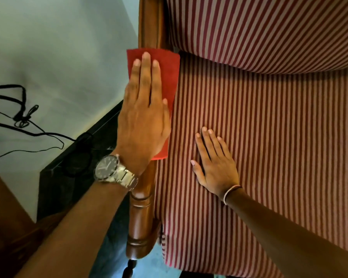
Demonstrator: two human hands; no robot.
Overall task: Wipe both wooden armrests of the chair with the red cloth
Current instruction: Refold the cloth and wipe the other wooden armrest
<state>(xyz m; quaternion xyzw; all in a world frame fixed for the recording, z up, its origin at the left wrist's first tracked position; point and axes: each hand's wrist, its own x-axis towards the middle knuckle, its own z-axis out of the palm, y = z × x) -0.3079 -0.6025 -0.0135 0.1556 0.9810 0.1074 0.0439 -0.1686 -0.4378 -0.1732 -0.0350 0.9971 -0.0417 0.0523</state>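
The red cloth [170,73] lies folded flat over the chair's left wooden armrest [142,215]. My left hand [144,115], with a metal watch on the wrist, presses palm-down on the cloth with fingers straight and together. The armrest's turned front end shows below my wrist, and its wooden back post [149,23] rises above the cloth. My right hand [215,163] rests flat, fingers spread, on the red-and-pink striped seat cushion [279,147], holding nothing. The chair's right armrest is out of view.
A pale wall [58,47] fills the left, with black cables [20,115] hanging on it. A dark box-like object [72,177] stands beside the chair's left side. Brown wooden furniture [6,207] sits at the lower left. The striped backrest [269,31] spans the top right.
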